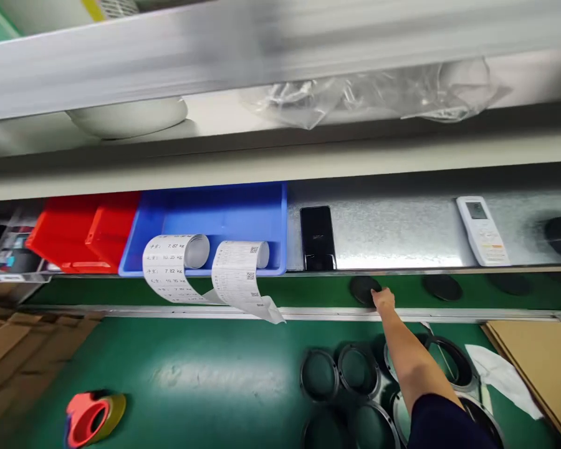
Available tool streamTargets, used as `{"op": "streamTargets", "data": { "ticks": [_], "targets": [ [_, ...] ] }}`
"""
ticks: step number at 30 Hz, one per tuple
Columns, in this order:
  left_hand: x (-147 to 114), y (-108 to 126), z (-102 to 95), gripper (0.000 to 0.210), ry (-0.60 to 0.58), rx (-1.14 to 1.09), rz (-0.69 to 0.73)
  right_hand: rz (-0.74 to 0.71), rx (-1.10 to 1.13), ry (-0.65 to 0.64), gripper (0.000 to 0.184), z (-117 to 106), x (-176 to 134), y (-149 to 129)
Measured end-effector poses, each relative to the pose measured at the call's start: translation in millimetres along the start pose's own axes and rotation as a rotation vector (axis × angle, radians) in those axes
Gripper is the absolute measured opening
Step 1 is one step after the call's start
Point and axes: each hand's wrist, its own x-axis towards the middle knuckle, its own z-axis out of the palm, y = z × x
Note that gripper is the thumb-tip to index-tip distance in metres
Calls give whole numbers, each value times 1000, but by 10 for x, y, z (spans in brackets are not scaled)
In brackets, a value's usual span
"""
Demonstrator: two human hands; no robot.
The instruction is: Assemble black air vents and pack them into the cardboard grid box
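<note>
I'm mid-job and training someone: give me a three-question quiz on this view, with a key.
1. Which hand is at a black disc, left or right?
2. True or false: the phone lies to the right of the blue tray.
3. What lies on the metal shelf, farther right than the phone: A) tape roll, B) white remote control, C) label strips?

Key: 1. The right hand. 2. True. 3. B.

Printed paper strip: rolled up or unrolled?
Partly unrolled: the paper strip curls at the top, while printed lengths hang past the blue tray.
</note>
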Motion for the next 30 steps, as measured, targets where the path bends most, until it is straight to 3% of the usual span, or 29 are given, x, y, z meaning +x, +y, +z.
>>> {"op": "streamTargets", "data": {
  "ticks": [2, 5, 8, 9, 11, 15, 18, 21, 24, 26, 27, 30],
  "targets": [
    [-135, -118, -151, 61, -47, -35, -10, 61, 168, -69, 30, 112, -84, -55],
    [-332, -408, -428, 55, -387, -99, -13, 123, 465, -239, 17, 261, -444, -72],
    [-591, -550, -569, 43, -680, -87, -8, 171, 715, -476, 10, 347, -1100, 58],
    [-703, -520, -551, 43, -747, -86, -2, 183, 781, -565, 13, 355, -1376, 137],
    [-938, -357, -417, 53, -1032, -159, 27, 199, 883, -735, 19, 336, -1978, 325],
    [-1256, 52, -51, 99, -1478, -595, 35, 291, 1023, -1039, 29, 175, -3134, 677],
    [-1312, 165, 17, 100, -1614, -781, -134, 362, 1008, -1192, 34, 2, -3763, 802],
    [-1299, 178, -61, 86, -1692, -812, -303, 291, 846, -1288, 37, -219, -4153, 815],
    [-1281, 243, -174, 81, -1794, -906, -476, 102, 503, -1489, 45, -510, -4325, 779],
    [-1278, 313, -270, 78, -1814, -971, -560, -218, 299, -1466, 49, -713, -4325, 735],
    [-1281, 342, -326, 75, -1818, -984, -592, -454, 248, -1338, 48, -802, -4294, 707],
    [-1320, 383, -513, 75, -1895, -937, -682, -1148, 174, -668, 36, -968, -4126, 620]
  ]
}}
